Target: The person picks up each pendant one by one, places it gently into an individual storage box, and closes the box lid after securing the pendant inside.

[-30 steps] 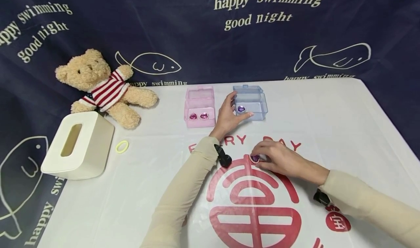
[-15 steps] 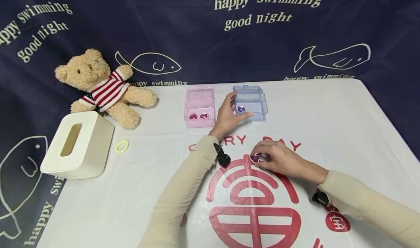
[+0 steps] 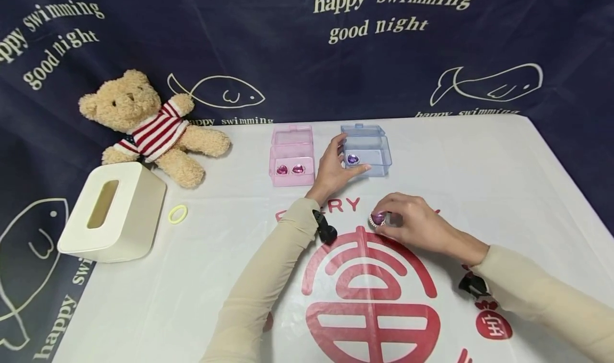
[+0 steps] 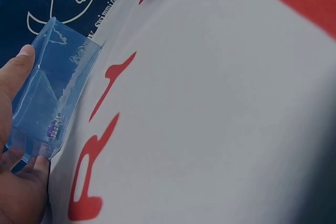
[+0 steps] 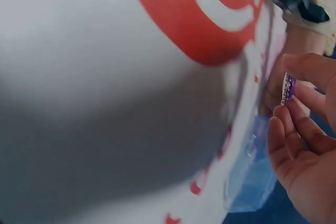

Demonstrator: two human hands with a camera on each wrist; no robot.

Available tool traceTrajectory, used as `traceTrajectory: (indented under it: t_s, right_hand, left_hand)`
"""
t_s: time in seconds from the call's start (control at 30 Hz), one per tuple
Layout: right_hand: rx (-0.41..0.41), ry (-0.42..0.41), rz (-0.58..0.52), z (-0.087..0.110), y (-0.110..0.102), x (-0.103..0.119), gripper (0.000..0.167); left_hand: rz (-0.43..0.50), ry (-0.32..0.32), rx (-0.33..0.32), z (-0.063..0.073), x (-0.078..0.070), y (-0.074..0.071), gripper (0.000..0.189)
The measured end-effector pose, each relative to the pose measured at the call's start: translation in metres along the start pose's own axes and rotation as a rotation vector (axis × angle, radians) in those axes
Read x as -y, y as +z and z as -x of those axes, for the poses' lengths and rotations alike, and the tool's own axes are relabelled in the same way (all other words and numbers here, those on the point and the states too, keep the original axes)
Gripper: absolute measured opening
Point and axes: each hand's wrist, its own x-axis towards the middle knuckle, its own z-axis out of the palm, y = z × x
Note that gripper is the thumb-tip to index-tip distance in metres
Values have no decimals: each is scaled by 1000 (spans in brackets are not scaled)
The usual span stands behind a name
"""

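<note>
My left hand [image 3: 332,172] grips the left end of an open-lidded clear blue box [image 3: 379,158], its thumb at the front wall and fingers at the far side. Inside that box lies one purple gem [image 3: 353,159] with a beaded silver edge. Between thumb and fingers, my right hand [image 3: 418,222] pinches another purple gem [image 3: 378,219], held just above the tablecloth in front of the box. The right wrist view shows this gem edge-on at the fingertips. Left of my left hand stands a clear pink box [image 3: 291,150], lid open, with two pink gems [image 3: 298,169] in it.
A cream tissue box [image 3: 144,214] stands at the left, with a pale yellow ring [image 3: 178,214] beside it. Behind these sits a teddy bear [image 3: 158,134] in a striped sweater. A dark blue printed cloth [image 3: 307,48] hangs along the table's back edge.
The right hand has lifted the purple gem slightly and moved it a little away from me, towards the blue box. The left hand and both boxes stay in place.
</note>
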Motion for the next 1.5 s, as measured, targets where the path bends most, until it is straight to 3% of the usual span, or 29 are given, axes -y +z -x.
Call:
traceTrajectory:
  t_s: [0.27, 0.5, 0.73, 1.2, 1.5]
  right_hand:
    - [-181, -118, 34, -22, -26, -8, 27]
    - [-219, -92, 94, -46, -47, -14, 27]
    - [-260, -72, 150, -76, -61, -34, 25]
    - [-101, 32, 161, -112, -52, -57, 19]
    - [78, 74, 221, -127, -41, -65, 19]
  left_hand:
    - [20, 10, 8, -1, -1, 0, 94]
    - [14, 9, 1, -1, -2, -1, 92]
    - [21, 10, -15, -1, -2, -2, 92]
    - [37, -5, -3, -2, -2, -1, 91]
    - [24, -7, -2, 0, -1, -1, 91]
